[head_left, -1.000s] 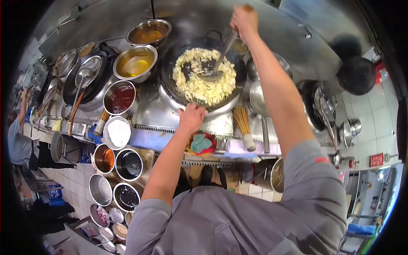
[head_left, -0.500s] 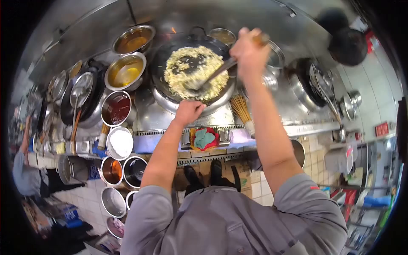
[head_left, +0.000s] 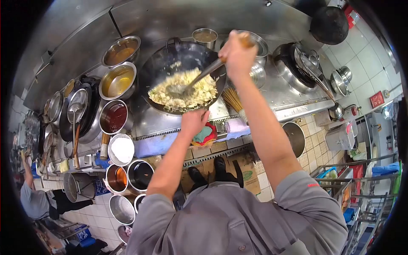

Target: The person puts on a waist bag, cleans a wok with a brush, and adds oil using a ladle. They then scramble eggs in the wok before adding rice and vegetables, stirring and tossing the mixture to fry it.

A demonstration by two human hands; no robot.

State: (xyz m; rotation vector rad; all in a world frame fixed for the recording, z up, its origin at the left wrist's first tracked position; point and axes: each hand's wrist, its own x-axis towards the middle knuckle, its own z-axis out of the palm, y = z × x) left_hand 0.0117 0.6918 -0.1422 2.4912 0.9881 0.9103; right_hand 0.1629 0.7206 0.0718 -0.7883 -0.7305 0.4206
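A black wok (head_left: 148,68) is on the steel range, its far loop handle at the back. Fried rice (head_left: 195,95), pale yellow and grainy, is heaped in its near half. My left hand (head_left: 194,123) is closed at the wok's near rim; the part it grips is hidden beneath the fingers. My right hand (head_left: 239,54), raised above the wok's right side, is wrapped round the wooden handle end of a long wok ladle (head_left: 207,72). The ladle's metal head lies in the rice, partly covered and blurred.
Left of the wok stand oil bowls (head_left: 118,80), a pot of dark red sauce (head_left: 114,117) and a bowl of white powder (head_left: 121,149). A bamboo brush (head_left: 232,100) lies to the right. Another person (head_left: 36,197) is at far left.
The rice has gone from a spread ring to a heap at the wok's near side. The ladle head has moved left in the view. Both hands keep their grips.
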